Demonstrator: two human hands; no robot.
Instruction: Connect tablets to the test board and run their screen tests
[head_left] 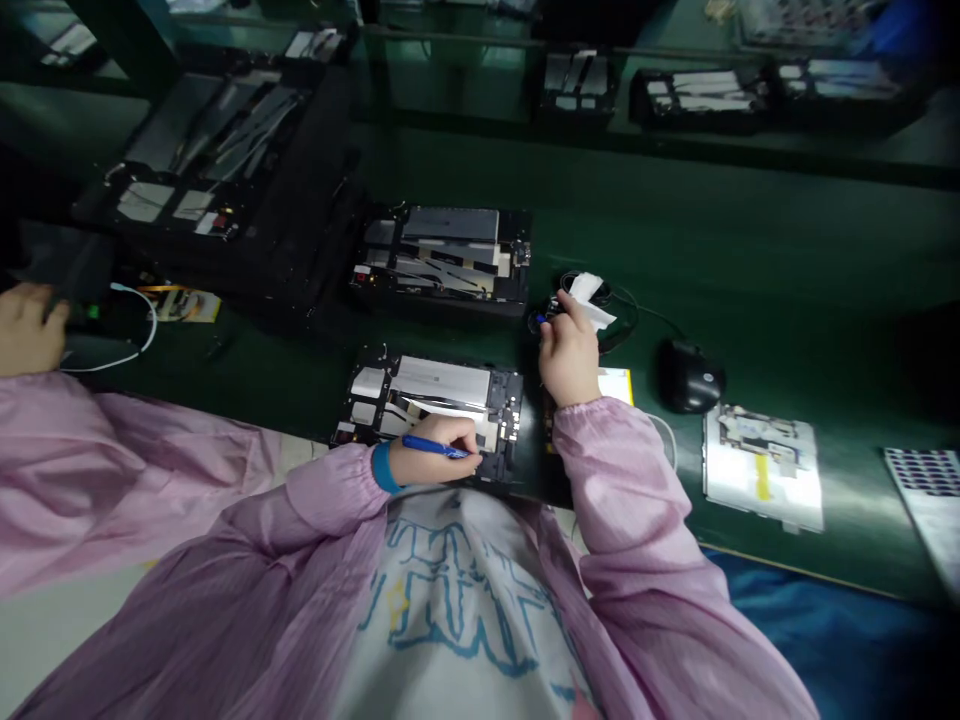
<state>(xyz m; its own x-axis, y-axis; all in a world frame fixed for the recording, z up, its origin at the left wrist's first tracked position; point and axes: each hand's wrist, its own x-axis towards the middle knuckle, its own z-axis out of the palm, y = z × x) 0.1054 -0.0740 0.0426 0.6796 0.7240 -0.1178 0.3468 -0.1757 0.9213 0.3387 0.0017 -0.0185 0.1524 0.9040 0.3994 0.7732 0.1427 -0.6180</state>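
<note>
Hands well apart, lol. Left hand (435, 450) gripping a blue pen (439, 447), tip down on an opened tablet (427, 400) right under that hand, pretty much over the silver battery (442, 382). Right hand (570, 358) just beside the tablet, pinching a small black part (551, 318) with a white paper tag (586, 300) and looped black cable (622, 305). Past that hand, a black mouse (690, 377). Ahead of both hands, another opened tablet (442, 255) on the green bench mat (750, 220). Way off left, a co-worker's hand (30, 330).
</note>
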